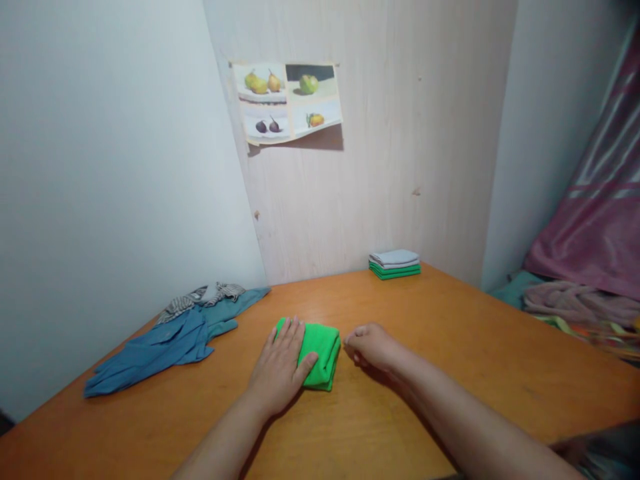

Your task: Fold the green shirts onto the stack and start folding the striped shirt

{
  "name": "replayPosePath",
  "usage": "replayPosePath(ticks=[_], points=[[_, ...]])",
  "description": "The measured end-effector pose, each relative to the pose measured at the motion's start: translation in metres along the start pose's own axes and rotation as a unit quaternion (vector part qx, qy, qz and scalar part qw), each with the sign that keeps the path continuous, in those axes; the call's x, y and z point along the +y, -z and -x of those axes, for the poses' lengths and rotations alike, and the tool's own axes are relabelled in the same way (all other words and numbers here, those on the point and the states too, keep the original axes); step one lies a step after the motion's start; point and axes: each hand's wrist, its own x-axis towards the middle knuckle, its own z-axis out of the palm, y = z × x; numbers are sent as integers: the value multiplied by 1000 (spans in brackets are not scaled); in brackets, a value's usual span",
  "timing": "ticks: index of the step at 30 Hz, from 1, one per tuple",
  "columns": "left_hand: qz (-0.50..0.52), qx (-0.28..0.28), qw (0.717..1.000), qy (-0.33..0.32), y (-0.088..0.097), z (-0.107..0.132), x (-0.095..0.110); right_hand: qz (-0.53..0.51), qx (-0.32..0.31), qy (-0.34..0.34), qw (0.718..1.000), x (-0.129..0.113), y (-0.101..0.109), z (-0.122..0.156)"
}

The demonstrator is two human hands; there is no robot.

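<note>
A folded bright green cloth (323,353) lies on the orange wooden table (450,347) in front of me. My left hand (280,367) rests flat on its left half, fingers stretched out and pressing it down. My right hand (370,347) sits on the table just to the right of the cloth, fingers curled inward with the fingertips near the cloth's right edge. Nothing visible is held in it.
A small stack of folded cloths (395,264), grey on green, sits at the table's far edge by the wall. Unfolded blue cloths (170,347) and a striped one (200,299) lie at the left. A fruit picture (287,100) hangs on the wall. Pink bedding (595,240) is at right.
</note>
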Motion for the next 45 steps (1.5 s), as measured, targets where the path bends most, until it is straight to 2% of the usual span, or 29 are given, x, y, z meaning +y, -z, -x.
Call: replayPosePath(ticks=[4,8,15,21,24,30,35,39,42,45], points=[[0,-10,1000,6,3,0,3,4,-39,-58,998,-9,-3,-14],[-1,-20,1000,10,2,0,4,10,-52,-95,994,-8,-6,-25],[3,-5,1000,3,0,2,3,-2,-71,-110,991,0,-4,-38],[-2,-7,1000,-7,5,2,7,-26,-73,-114,990,-1,-9,-45],[-8,-21,1000,-6,6,2,8,-47,-53,-89,993,-1,-11,-46],[-7,-27,1000,-8,6,2,8,-44,-1,4,999,1,-13,-44],[1,-38,999,-6,12,2,11,15,2,52,999,5,-10,-44],[8,-44,999,-6,13,3,12,103,36,87,990,9,-6,-45],[14,-39,999,-6,11,3,12,231,91,115,962,7,-3,-41],[18,-39,999,-5,10,3,12,370,101,181,905,0,-2,-31]])
